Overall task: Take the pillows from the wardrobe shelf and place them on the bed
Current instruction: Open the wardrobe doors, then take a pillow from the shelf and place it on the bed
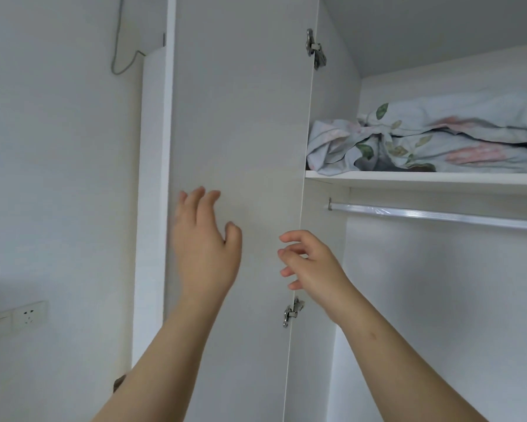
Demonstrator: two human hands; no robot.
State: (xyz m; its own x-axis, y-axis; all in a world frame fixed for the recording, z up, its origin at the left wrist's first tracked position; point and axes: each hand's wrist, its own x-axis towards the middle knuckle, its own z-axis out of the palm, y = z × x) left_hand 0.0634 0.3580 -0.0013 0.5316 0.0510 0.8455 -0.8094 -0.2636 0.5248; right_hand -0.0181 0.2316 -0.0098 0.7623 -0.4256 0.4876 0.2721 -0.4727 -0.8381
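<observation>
Both hands are raised and empty: left hand [206,248] with fingers loosely spread before the open door [241,117], right hand [312,263] loosely curled at its edge. Beyond, the pillows [423,141] lie untouched on the shelf [423,179]; everything is left to do

Floral pillows [432,141] stacked on shelf [423,179]

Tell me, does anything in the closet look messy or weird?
Yes. The flowery pillows on the shelf are crumpled and bunched, not neatly stacked, with one corner at the shelf's front edge. The rod below seems to have clear plastic wrap on it. Nothing looks broken or spilled.
</observation>
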